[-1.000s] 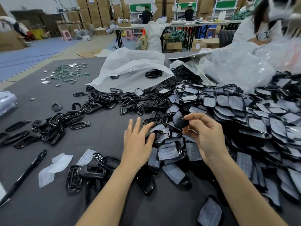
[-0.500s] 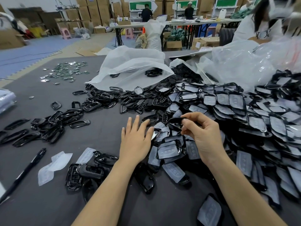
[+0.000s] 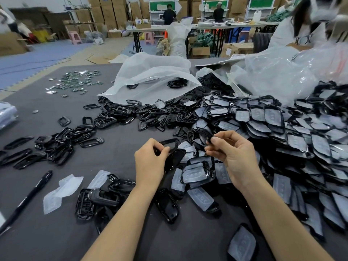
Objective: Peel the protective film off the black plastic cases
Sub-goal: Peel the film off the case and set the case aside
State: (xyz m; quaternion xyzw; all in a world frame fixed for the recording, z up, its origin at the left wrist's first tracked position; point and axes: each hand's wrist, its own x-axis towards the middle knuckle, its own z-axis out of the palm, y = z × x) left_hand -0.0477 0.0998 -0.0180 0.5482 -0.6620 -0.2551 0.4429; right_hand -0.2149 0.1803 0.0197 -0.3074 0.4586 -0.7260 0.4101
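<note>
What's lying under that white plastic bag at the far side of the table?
Through the white plastic bag a few black frames show dimly, and more spill out at its front edge. Anything deeper under its folds is hidden.

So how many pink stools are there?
2. One pink stool sits at the far left, near the stacked boxes; the second stool is by the far table legs, left of the white sack. Others may be hidden.

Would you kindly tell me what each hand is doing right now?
Left hand: gripping a black case.
Right hand: pinching a smaller black piece.
</note>
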